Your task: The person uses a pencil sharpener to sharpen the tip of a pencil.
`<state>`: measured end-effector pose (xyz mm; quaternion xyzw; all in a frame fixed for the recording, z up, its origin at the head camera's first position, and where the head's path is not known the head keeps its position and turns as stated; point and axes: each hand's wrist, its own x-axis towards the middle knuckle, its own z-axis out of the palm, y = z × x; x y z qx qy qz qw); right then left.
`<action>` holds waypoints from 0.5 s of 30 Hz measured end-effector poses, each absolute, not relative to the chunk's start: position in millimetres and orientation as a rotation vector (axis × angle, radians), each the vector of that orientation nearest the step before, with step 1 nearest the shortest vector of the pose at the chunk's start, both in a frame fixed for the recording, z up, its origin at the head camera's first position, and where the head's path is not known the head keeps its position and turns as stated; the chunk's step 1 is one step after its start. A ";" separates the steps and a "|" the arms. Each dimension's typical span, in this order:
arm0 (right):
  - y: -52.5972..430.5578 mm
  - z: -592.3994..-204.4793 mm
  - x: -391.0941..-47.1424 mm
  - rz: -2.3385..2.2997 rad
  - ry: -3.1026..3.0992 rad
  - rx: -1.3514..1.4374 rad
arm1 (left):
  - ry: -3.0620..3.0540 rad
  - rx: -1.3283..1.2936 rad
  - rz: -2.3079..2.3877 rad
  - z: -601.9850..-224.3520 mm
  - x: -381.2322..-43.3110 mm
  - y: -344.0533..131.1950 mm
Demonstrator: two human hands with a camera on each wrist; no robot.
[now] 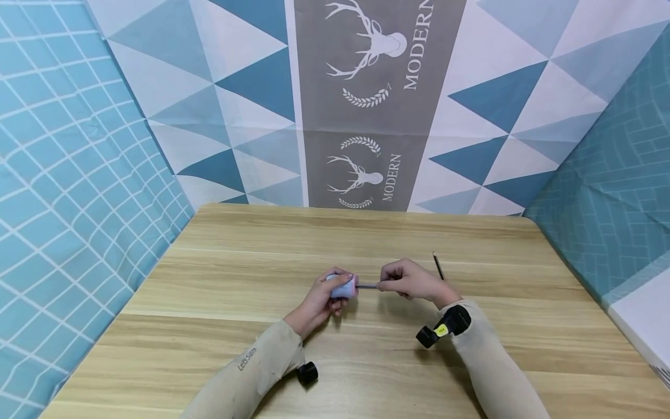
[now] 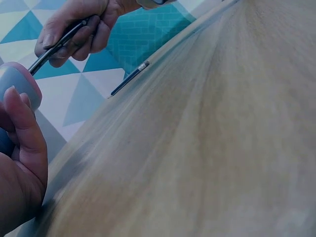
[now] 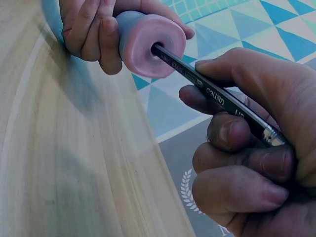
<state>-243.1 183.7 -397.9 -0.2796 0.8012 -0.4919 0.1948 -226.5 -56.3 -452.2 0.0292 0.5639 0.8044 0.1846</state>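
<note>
A rounded pencil sharpener, light blue with a pink end, is gripped by my left hand over the middle of the table. Its pink face shows in the right wrist view, with a hole in the centre. The tip of a dark pencil sits inside that hole and is hidden there. My right hand pinches the pencil between thumb and fingers, close to its metal-banded back end. In the head view the pencil lies nearly level between both hands.
A second dark pencil lies on the wooden table just beyond my right hand. Patterned cloths hang behind and at both sides. A white object stands at the right edge. Each wrist wears a black camera.
</note>
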 end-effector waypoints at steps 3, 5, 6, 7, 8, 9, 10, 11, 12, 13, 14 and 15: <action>180.9 -399.3 -243.2 -1.378 2.256 -0.780 | 1.583 0.092 2.268 -452.1 -226.3 -56.0; 179.4 -400.4 -243.4 -1.381 2.257 -0.776 | 1.577 0.090 2.268 -452.0 -226.1 -55.8; 179.0 -400.7 -243.3 -1.386 2.257 -0.776 | 1.576 0.090 2.267 -451.9 -225.9 -55.8; 178.6 -400.6 -243.4 -1.391 2.256 -0.776 | 1.576 0.089 2.266 -451.4 -226.1 -55.8; 178.3 -400.5 -243.6 -1.398 2.252 -0.776 | 1.575 0.086 2.267 -451.1 -226.2 -55.8; 178.1 -400.4 -243.7 -1.400 2.250 -0.777 | 1.575 0.084 2.267 -450.9 -226.4 -55.8; 178.1 -400.2 -243.7 -1.400 2.252 -0.779 | 1.578 0.084 2.265 -450.7 -226.5 -56.0; 178.2 -399.8 -243.5 -1.395 2.261 -0.787 | 1.580 0.084 2.262 -450.8 -226.7 -56.1; 178.2 -399.0 -243.2 -1.384 2.279 -0.792 | 1.585 0.085 2.261 -451.0 -226.8 -56.3; 178.2 -398.2 -242.8 -1.366 2.310 -0.807 | 1.588 0.082 2.263 -451.2 -227.0 -56.4; 177.9 -397.1 -242.1 -1.340 2.351 -0.825 | 1.590 0.077 2.266 -451.3 -227.1 -56.6; 177.7 -395.5 -241.1 -1.306 2.403 -0.847 | 1.592 0.071 2.267 -451.5 -227.3 -56.8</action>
